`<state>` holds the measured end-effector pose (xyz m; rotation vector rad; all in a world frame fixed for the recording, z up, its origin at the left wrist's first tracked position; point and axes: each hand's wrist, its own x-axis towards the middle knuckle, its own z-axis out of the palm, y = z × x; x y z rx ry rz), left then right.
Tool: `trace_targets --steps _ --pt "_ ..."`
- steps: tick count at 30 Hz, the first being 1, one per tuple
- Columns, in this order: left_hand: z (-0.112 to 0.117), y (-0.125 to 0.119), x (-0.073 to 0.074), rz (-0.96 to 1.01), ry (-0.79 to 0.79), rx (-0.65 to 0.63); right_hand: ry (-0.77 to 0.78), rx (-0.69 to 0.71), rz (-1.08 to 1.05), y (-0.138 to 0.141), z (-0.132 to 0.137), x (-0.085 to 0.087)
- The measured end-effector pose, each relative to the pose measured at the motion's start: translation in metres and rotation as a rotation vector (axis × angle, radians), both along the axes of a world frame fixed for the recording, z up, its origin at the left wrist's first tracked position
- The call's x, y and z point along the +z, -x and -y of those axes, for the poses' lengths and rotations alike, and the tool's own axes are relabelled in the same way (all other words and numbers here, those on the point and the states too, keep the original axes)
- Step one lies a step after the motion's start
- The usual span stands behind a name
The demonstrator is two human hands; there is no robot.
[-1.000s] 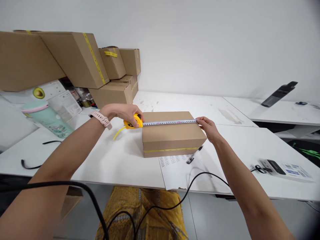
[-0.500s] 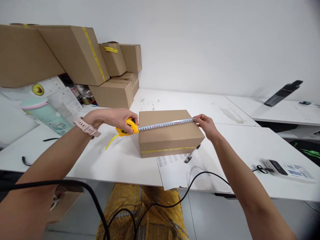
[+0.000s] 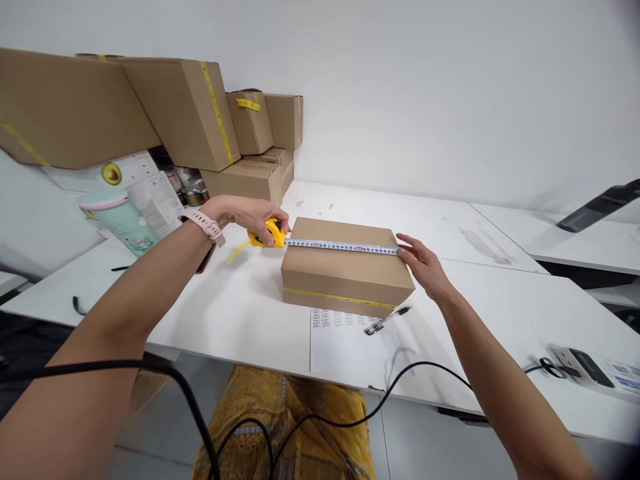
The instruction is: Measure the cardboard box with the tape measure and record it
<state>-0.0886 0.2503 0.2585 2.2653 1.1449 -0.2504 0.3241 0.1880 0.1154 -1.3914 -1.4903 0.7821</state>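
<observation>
Left hand (image 3: 254,215) grips tape measure (image 3: 266,233), right hand (image 3: 426,268) pinches blade (image 3: 343,247) at right edge of box (image 3: 345,270); top spanned, pen (image 3: 383,324) unheld in front.

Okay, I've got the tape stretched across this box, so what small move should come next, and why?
I'd probably read the blade where it crosses the left edge of the box: it lies along the top, the right hand has its end at the right edge, and the left hand grips the yellow tape case just beyond the left edge.
</observation>
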Motion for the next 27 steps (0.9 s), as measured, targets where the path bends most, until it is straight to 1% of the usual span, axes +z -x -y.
trace_targets --steps 3,5,8,12,21,24,27 --pt "-0.014 -0.002 0.002 -0.031 -0.024 0.012 -0.020 0.112 0.062 0.000 0.002 0.002" --pt "-0.021 -0.003 0.001 -0.038 -0.011 0.015 -0.006 0.145 0.082 0.000 0.003 0.004" --pt "-0.024 -0.004 0.000 -0.052 0.006 0.023 0.014 0.138 0.079 0.000 0.004 0.005" --pt "-0.021 -0.004 0.001 -0.059 0.038 0.031 0.020 0.128 0.063 0.001 0.003 0.004" --pt "-0.023 0.009 -0.007 -0.019 0.078 0.070 0.047 0.117 0.028 0.005 0.005 0.008" --pt "-0.019 0.008 -0.008 -0.022 0.048 0.073 0.048 0.113 -0.001 0.006 0.006 0.006" --pt "-0.015 0.002 -0.008 -0.061 -0.043 0.071 0.038 0.113 -0.025 0.009 0.005 0.004"
